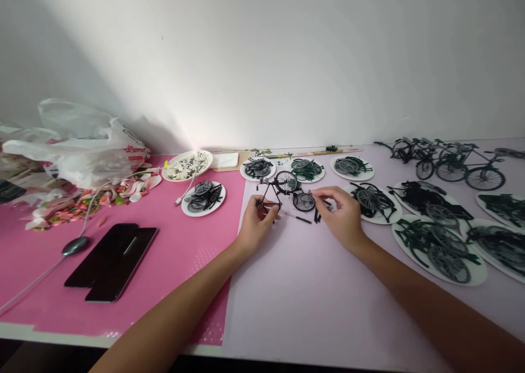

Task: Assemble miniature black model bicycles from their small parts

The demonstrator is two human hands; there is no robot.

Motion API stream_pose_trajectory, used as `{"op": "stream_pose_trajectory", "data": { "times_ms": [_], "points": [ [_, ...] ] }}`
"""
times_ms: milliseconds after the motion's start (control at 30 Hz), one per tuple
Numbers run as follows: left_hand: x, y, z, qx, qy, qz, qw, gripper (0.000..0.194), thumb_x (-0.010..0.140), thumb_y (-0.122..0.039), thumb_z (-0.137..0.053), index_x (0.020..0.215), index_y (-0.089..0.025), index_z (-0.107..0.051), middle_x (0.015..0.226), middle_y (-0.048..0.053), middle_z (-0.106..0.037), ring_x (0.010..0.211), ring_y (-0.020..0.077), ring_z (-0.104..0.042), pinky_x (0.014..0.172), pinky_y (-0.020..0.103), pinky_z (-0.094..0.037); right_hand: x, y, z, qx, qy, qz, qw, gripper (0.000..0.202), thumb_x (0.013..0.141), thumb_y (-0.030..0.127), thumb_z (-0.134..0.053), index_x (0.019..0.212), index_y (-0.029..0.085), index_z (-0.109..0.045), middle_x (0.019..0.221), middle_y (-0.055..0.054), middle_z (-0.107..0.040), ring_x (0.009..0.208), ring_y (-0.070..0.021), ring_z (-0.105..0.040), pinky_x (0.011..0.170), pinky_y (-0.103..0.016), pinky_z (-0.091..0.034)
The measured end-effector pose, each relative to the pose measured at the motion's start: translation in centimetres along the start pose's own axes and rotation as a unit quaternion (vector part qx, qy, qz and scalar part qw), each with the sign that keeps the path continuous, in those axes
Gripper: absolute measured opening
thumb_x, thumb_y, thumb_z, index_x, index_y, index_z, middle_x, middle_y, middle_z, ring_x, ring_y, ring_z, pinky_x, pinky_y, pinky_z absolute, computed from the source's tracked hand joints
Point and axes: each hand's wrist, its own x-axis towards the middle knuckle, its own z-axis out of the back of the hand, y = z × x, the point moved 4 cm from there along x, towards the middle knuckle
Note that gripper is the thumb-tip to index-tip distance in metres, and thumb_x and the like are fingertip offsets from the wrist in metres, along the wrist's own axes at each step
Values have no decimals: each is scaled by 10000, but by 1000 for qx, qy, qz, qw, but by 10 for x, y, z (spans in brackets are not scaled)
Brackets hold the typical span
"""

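My left hand (259,220) is closed around a black model bicycle frame (268,193), held just above the table. A spoked front wheel (286,182) is on the frame, at its far end. My right hand (339,215) is a short way to the right, its thumb and fingertips pinched together. Whatever is between those fingertips is too small to make out. Close by the fingertips is a loose spoked wheel (304,202). Between my hands lies a small screwdriver (302,219) with a dark handle. Small black parts (317,214) lie partly hidden by my right hand.
Plates of bicycle parts (351,168) stand behind and to the right, with assembled model bicycles (486,177) at the far right. On the pink left side are two dark phones (118,263), a cable puck (76,245), petal-like pieces (123,192) and a plastic bag (88,149).
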Motion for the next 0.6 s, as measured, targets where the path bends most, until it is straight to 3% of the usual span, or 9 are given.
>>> {"op": "stream_pose_trajectory", "data": {
  "times_ms": [167, 300, 600],
  "points": [
    [-2, -3, -2, -2, 4, -5, 1000, 438, 851, -451, -769, 957, -228, -408, 999, 22, -672, 717, 123, -699, 597, 236, -518, -17, 14, -17, 102, 44, -52, 992, 126, 904, 354, -672, 861, 240, -705, 963, -77, -782, 927, -252, -743, 832, -406, -622],
    [-3, -4, -4, -8, 7, -23, 1000, 434, 859, -457, -761, 959, -229, -405, 1006, 29, -667, 736, 125, -691, 600, 238, -520, -26, 16, -26, 107, 84, -87, 987, 88, 863, 318, -691, 857, 237, -725, 937, -71, -795, 901, -251, -753, 801, -394, -616],
    [-8, -9, -8, 16, 16, -32, 999, 391, 872, -412, -750, 958, -233, -412, 924, -3, -625, 728, 105, -608, 641, 237, -502, -27, 8, -29, 145, 83, -118, 979, 103, 822, 313, -715, 858, 219, -732, 916, -79, -791, 863, -238, -749, 783, -379, -616]
  ]
}}
